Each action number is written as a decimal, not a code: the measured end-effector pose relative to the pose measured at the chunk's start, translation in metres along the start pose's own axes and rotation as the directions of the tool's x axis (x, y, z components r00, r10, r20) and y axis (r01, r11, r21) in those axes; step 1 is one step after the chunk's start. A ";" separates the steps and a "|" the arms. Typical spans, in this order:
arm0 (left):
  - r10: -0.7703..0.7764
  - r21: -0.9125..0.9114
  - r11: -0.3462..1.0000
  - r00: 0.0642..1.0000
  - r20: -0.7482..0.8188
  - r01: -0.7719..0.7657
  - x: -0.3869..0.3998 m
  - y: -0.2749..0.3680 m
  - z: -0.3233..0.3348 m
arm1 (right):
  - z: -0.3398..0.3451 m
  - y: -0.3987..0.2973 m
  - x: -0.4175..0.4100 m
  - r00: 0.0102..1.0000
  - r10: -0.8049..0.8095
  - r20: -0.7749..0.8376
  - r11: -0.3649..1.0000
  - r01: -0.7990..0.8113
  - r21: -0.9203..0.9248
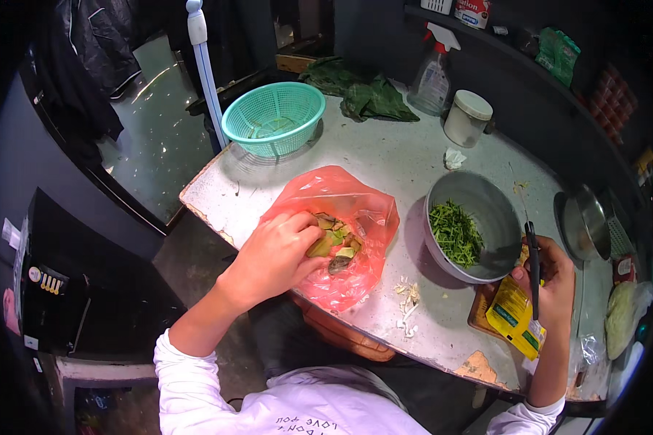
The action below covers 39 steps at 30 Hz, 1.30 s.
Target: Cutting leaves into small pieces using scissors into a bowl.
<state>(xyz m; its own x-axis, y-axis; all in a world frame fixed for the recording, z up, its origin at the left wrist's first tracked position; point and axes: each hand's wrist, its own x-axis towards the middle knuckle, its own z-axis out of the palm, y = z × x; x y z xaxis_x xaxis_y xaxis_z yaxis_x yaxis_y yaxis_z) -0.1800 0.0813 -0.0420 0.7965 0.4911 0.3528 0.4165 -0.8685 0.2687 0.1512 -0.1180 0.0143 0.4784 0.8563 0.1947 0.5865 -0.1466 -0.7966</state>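
My left hand point(283, 255) reaches over the near-left rim of a red plastic bag point(373, 217), its fingertips among vegetable peelings and scraps point(344, 247). Whether it pinches a piece is hidden. On the right, my right hand point(555, 277) grips the black handle of a kitchen knife point(532, 272), the thin blade pointing away from me. A yellow printed packet point(514, 315) lies beside that hand, over a wooden cutting board point(481, 309); whether the fingers also touch it is unclear. Just left of the knife, a grey bowl point(498, 217) holds chopped green leaves or stems point(454, 234).
Pale scraps point(408, 304) lie near the table's point(370, 147) front edge. Behind stand a green plastic colander point(275, 147), large green leaves point(378, 100), a spray bottle point(432, 81) and a lidded jar point(465, 122). A metal bowl point(585, 223) is at far right.
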 end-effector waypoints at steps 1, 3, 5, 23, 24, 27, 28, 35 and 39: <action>-0.040 -0.017 0.999 0.998 0.049 0.041 -0.003 0.000 0.001 | -0.001 -0.001 0.000 1.000 0.014 0.020 1.000 -0.014 -0.016; -0.041 -0.041 0.998 0.998 0.049 0.043 -0.005 -0.004 0.005 | 0.001 0.001 0.000 1.000 0.011 0.009 1.000 -0.011 -0.009; -0.042 -0.065 0.997 0.998 0.046 0.045 -0.007 -0.006 0.004 | 0.003 0.003 0.000 1.000 0.006 -0.002 1.000 -0.006 -0.005; -0.172 -0.293 0.949 0.969 -0.177 0.115 0.003 -0.008 -0.012 | 0.001 0.003 -0.003 0.999 0.012 0.037 0.999 -0.011 -0.031; -0.104 -0.269 0.961 0.986 -0.130 0.066 0.004 -0.011 -0.009 | 0.001 0.004 -0.004 1.000 0.012 0.029 1.000 -0.011 -0.018; -0.043 -0.192 0.981 0.999 -0.010 0.040 0.007 -0.008 -0.002 | 0.001 0.002 -0.004 1.000 0.008 0.030 1.000 -0.008 -0.014; -0.055 -0.135 0.989 0.997 0.062 0.063 0.008 -0.005 0.000 | 0.001 0.002 -0.003 0.999 0.007 0.040 1.000 -0.006 -0.023; -0.106 -0.059 0.992 0.992 0.072 0.111 0.011 -0.002 0.012 | 0.001 -0.001 -0.004 0.999 -0.023 0.035 1.000 0.023 -0.014; -0.081 -0.161 0.983 0.993 0.086 0.094 0.011 -0.001 0.002 | 0.000 0.003 -0.005 0.999 -0.012 0.030 1.000 0.011 0.012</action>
<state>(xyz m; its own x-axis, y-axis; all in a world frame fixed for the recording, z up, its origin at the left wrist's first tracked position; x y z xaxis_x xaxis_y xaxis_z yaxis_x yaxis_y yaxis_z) -0.1708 0.0872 -0.0407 0.7949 0.5519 0.2519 0.4131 -0.7966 0.4414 0.1506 -0.1225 0.0114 0.4515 0.8725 0.1865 0.5837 -0.1308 -0.8014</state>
